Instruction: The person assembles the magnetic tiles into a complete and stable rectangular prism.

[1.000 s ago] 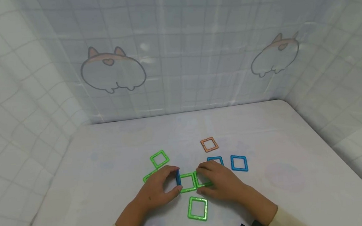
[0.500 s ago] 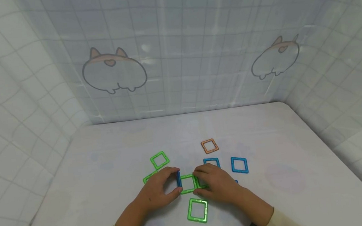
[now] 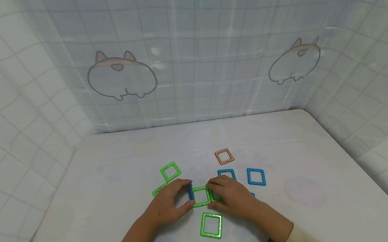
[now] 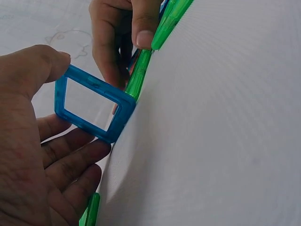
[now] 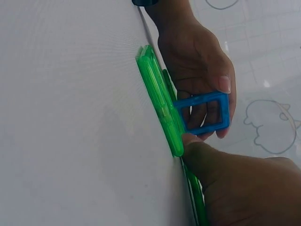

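Observation:
My left hand (image 3: 167, 203) pinches a blue square magnetic tile (image 3: 191, 191) between thumb and fingers. It stands upright on the table against the left edge of a flat green magnetic tile (image 3: 202, 204). In the left wrist view the blue tile (image 4: 94, 84) meets the green piece (image 4: 139, 77) at its corner. To the right, my right hand (image 3: 234, 197) grips a second green tile (image 3: 217, 200) by its opposite edges, near where the two green tiles meet; the hand hides part of it. A loose green tile (image 3: 211, 235) lies in front of both hands.
On the white table (image 3: 131, 148), a green tile (image 3: 167, 166) and another (image 3: 158, 190), partly covered, lie beyond my left hand. Past the right hand are two blue tiles (image 3: 255, 169), an orange tile (image 3: 222, 150) and a blue sliver (image 3: 252, 194). Patterned sheeting (image 3: 189, 60) surrounds the table.
My right hand has slid slightly left toward the joint between the green tiles, uncovering a blue sliver on its right. The left hand still holds the blue tile upright in place.

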A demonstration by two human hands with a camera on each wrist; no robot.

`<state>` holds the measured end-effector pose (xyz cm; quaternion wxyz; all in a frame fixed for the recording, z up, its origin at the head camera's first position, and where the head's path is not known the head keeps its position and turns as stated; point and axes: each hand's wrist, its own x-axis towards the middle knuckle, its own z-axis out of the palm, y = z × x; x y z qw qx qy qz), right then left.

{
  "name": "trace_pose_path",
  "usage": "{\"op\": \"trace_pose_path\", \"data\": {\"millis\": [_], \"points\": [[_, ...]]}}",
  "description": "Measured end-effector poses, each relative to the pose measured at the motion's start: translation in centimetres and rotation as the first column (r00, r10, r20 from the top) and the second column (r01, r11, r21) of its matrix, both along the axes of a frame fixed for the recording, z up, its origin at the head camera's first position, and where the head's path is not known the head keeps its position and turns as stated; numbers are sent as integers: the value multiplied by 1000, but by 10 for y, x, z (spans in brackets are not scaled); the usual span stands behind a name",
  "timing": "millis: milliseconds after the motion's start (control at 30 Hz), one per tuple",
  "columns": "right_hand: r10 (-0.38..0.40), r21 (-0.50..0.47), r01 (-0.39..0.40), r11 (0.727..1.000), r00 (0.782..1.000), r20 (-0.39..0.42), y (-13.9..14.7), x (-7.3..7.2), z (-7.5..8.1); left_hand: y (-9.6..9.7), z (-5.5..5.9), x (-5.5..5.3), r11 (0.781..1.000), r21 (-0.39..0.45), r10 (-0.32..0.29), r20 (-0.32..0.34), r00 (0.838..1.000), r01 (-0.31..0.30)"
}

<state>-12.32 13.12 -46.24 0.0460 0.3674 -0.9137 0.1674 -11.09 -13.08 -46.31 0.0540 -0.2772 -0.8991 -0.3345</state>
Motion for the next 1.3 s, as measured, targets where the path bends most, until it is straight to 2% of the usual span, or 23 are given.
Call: {"op": "trace_pose_path", "data": {"millis": [100,200,367,467,533,667,800,1067,1300], "points": [[20,-28,-21,999,999,-35,1,2,0,-1,-1,0,1000,7,-3,2,1000,3],[87,-87,-96,991,990,-111,2,5,-1,-1,-1,-1,1000,5,-9,9,1000,8],[259,-176,-301,937,939,-226,3,12,-2,-2,0,0,999,22,-28,17,999,28],[328,-189,-369,910,919,-217,2,18,-1,-2,0,0,999,21,-32,7,999,32],[353,-192,-388,901,915,-193,1,22,0,-2,-1,0,999,19,-33,-3,999,34],[372,-168,-392,904,918,-140,-1,31,1,-2,-1,0,999,15,-32,-16,999,33],[360,-110,-371,922,926,-110,-3,39,2,-2,0,0,1000,13,-28,-21,999,28],[243,-8,-244,970,968,-70,-6,49,5,-1,0,0,1000,19,-25,-18,1000,25],[194,36,-193,980,981,-25,-8,51,4,-1,1,1,1000,10,-23,-23,999,23]]}}
